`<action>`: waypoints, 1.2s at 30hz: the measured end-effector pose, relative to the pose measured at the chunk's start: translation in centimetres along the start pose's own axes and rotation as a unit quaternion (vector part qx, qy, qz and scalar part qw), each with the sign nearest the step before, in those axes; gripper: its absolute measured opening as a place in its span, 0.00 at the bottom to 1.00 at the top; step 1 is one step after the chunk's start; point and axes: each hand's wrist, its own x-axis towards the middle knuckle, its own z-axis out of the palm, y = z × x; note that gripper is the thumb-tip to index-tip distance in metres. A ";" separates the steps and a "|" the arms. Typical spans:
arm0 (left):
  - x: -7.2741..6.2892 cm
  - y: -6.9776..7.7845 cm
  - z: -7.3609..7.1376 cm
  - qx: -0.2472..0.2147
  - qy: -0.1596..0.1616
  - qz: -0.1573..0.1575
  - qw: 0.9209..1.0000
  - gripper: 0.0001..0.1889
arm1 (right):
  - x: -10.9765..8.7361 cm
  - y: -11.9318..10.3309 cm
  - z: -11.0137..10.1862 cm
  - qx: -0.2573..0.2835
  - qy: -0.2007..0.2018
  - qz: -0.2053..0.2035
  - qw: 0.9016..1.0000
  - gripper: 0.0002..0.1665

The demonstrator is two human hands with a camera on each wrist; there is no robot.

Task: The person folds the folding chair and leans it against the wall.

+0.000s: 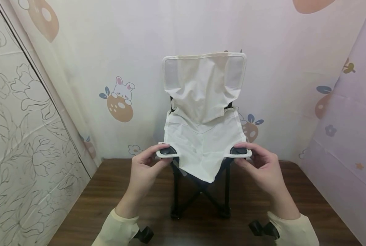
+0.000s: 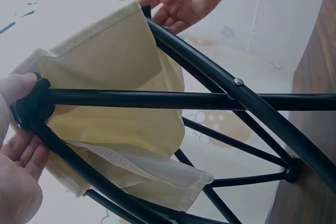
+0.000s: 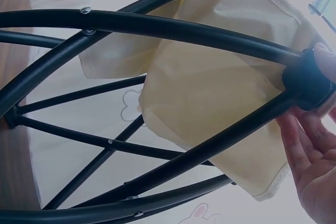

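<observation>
Between left hand (image 1: 144,169) and right hand (image 1: 266,169), touching both, stands the chair (image 1: 202,136)

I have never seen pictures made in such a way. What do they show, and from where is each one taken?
There is no machine: the two grips are a person's bare left hand and right hand. One picture comes from a camera on the head, looking forward and down. The other two come from cameras on the wrists, so the black tubes and pale cloth appear close up. A folding chair stands on a brown wooden surface. Each hand pinches one front corner of its seat.
</observation>
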 end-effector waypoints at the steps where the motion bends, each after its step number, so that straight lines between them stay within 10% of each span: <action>1: 0.0 0.0 0.0 -0.001 0.000 -0.001 1.000 0.20 | 0.0 -0.1 0.0 -0.001 0.001 0.003 1.000 0.26; 36: 0.4 0.4 1.0 -0.013 -0.003 0.005 1.000 0.20 | 0.6 -0.1 0.0 0.001 -0.011 -0.019 1.000 0.25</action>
